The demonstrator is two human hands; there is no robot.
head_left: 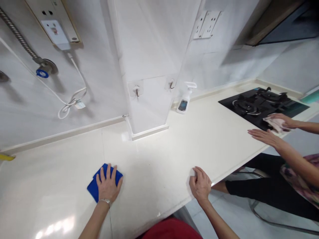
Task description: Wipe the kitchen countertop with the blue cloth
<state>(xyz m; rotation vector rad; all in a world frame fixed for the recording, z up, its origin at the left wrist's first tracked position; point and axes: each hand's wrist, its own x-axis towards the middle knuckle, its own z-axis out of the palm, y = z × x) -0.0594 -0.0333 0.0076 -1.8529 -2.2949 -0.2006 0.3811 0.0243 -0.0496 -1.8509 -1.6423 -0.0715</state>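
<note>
My left hand (108,185) lies flat on a blue cloth (96,186), fingers spread, pressing it onto the cream countertop (161,156). A silver bracelet circles that wrist. My right hand (200,184) rests at the counter's front edge with its fingers curled against the surface, and nothing shows in it. The two hands are about a forearm's length apart.
A white spray bottle (184,99) stands by the white pillar (149,66). A black gas hob (261,103) sits at the right, where another person's hands (267,136) rest, one on a pinkish cloth (276,123). Sockets and a white cable (72,99) hang on the wall.
</note>
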